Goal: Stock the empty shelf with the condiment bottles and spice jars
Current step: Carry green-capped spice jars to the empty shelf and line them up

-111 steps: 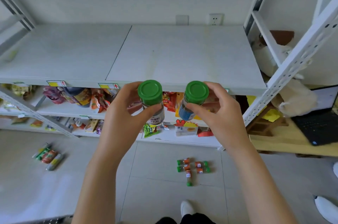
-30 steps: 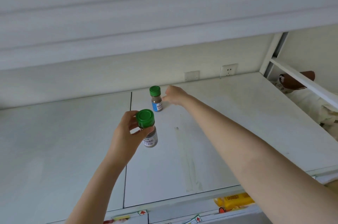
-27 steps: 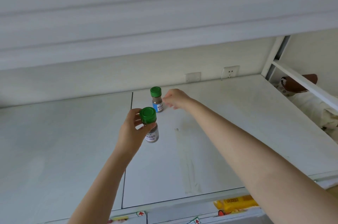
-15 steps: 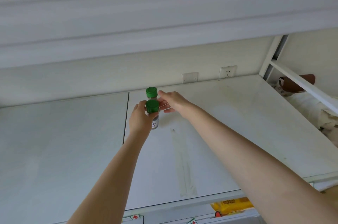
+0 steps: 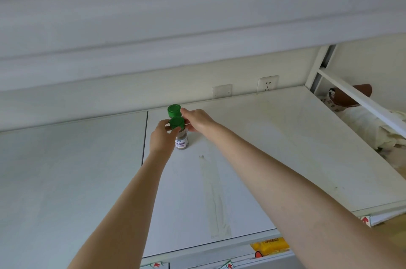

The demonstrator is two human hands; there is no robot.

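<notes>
Fingers (image 5: 164, 124) of left hand (image 5: 161, 139) grip front spice jar (image 5: 181, 138); right hand (image 5: 198, 119) fingers lie loosely straight.

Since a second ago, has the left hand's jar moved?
Yes. The jar in the left hand went farther back beside the shelf seam, to just in front of the rear jar.

near jar (image 5: 181, 140) on shelf (image 5: 274, 148) | far jar (image 5: 174, 110) just behind — both mid-shelf
</notes>
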